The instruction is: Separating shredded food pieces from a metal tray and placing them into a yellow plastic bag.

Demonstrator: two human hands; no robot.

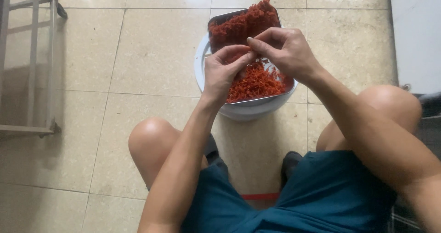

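Both hands, left hand (223,71) and right hand (281,50), are pinching orange-red strands (255,82) over the metal tray (257,101) at 12 o'clock.

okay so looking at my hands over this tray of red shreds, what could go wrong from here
1. The metal tray rests on top of a white bucket, not on the floor; a push from either hand could probably tip it.
2. The red shreds are heaped above the tray's far rim, so some may spill onto the tiled floor.
3. The left hand and right hand pinch shreds above the tray; loose bits might drop outside it.
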